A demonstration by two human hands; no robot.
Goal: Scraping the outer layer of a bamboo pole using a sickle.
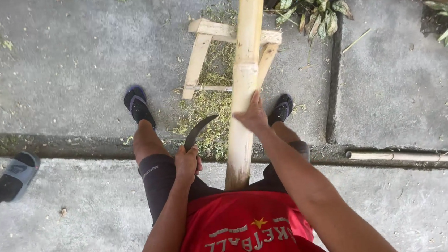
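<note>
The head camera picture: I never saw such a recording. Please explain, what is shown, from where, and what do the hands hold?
A person wears the camera on the head, so you look down along their own body to the concrete ground. There is no machine, only two bare hands. The left hand has its grip closed around a dark curved blade. The right hand rests on a long bamboo pole, which leans across a small wooden stand. Green shavings lie beneath. At the left edge is another person's foot.
</note>
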